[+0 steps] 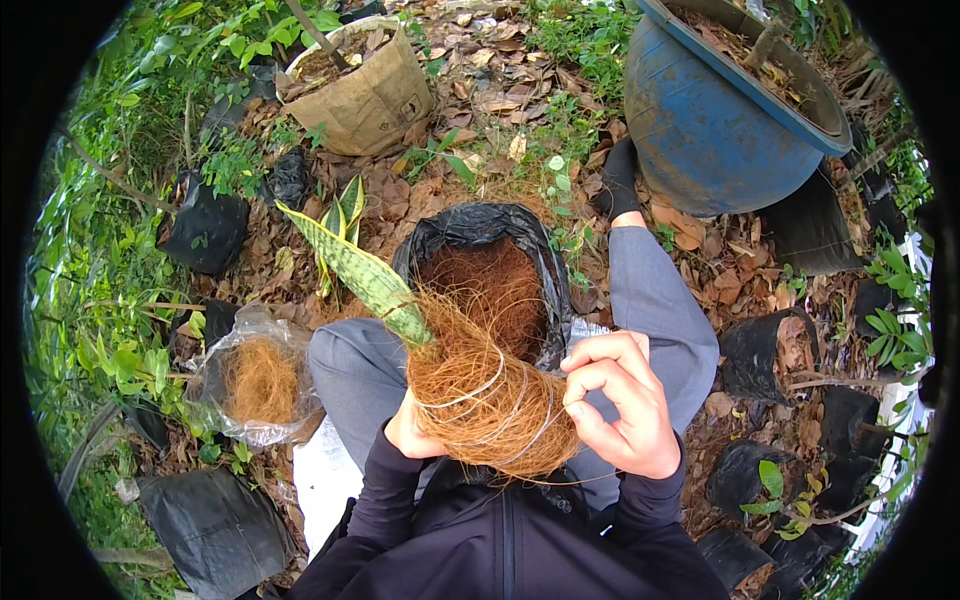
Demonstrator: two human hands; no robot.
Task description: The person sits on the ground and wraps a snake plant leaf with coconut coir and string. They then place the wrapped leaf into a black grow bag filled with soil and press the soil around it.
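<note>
My left hand (412,429) holds a bundle of brown coconut coir fibre (487,405) from below and the left, its fingers partly hidden beneath. White string (517,412) wraps several times around the bundle. From its upper left end sticks a snake plant leaf (360,277), mottled green with yellow edges. My right hand (622,405) is at the bundle's right end, thumb and fingertips close together against the fibre. Whether they pinch string or fibre is too fine to tell. Just beyond, a black plastic bag (555,262) stands with its mouth up, loose coir (487,285) inside.
Left of my knee lies a clear plastic bag (300,330) with coir in it. A smaller snake plant (345,210) stands behind the leaf. A large blue pot (720,127) and a beige fabric planter (367,97) stand farther out. Black grow bags (214,525) flank me on dry leaves.
</note>
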